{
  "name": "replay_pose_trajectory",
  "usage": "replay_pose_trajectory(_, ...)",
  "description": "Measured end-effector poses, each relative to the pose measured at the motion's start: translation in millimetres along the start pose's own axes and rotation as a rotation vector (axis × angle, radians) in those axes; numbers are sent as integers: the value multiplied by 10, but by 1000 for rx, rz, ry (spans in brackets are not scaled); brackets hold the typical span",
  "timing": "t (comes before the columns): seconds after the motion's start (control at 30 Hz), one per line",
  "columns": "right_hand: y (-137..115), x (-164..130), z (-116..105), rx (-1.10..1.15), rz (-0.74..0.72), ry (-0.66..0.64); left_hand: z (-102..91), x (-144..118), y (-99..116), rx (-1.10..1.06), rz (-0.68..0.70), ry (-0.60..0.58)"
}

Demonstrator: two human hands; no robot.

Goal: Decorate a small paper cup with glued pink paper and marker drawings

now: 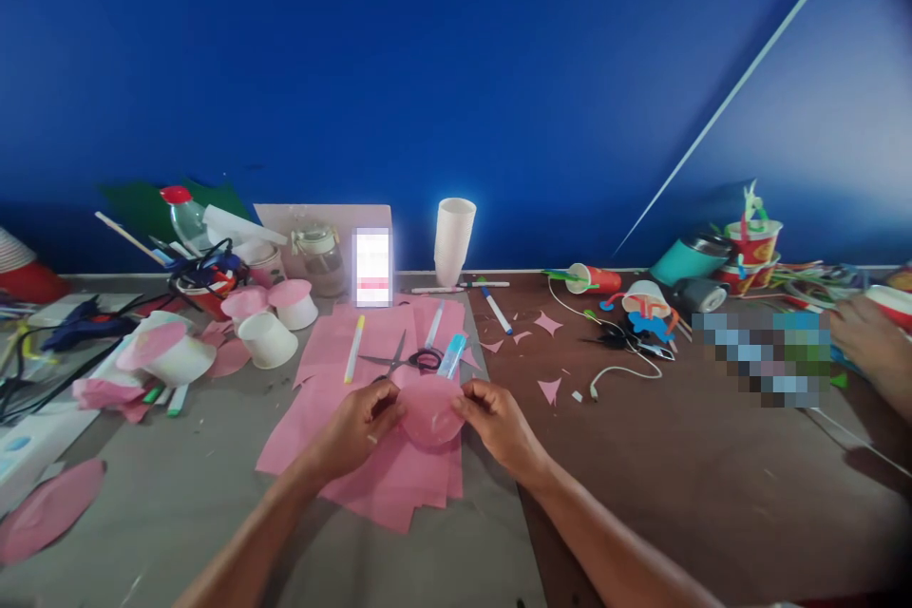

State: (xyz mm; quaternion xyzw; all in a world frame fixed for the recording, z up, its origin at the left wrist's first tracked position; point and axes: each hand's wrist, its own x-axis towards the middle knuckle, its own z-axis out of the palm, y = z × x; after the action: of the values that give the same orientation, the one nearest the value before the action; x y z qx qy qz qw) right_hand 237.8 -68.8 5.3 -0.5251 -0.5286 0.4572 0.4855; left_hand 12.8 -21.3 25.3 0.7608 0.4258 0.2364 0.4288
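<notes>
No brand, label or readable writing can be made out on anything in view; the lit screen of the phone propped at the back of the table is blurred, and only white and pink bands are seen on it. A round pink paper piece is held between both hands just above the stack of pink paper sheets spread on the grey table. The left hand is closed on the left edge of the piece, with the fingers curled and the thumb pressed against the paper. The right hand is pinched on the right edge, its fingertips bent inward. Both forearms are stretched forward from the lower edge of the view and angled toward each other. Just beyond the hands, scissors with black handles are laid on the sheets, with a yellow marker to their left and a light blue marker to their right. White paper cups topped with pink paper are gathered at the left, and a stack of white cups is stood against the blue wall. Another person's hand is seen at the far right edge.
</notes>
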Motion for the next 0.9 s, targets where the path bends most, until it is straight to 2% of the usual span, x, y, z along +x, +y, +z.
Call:
replay_pose_trajectory(0.13,7,-20,23,-40,-13,-23,29,12,-80,-8,5,132)
replay_pose_trajectory(0.3,70,-33,81,-135,-27,-15,56,21,-125,-28,36,175)
replay_pose_trajectory(0.43,92,-50,105,-243,-98,29,74,21,-108,-58,35,180)
replay_pose_trajectory(0.6,99,-65,95,-501,-377,161,74,10,-31,-122,-10,175)
replay_pose_trajectory(0.67,111,-65,89,-582,-447,183,73,15,-18,-159,-34,163)
replay_pose_trajectory(0.9,188,-43,105,-590,-458,194,127,49,-15,-342,-145,97)
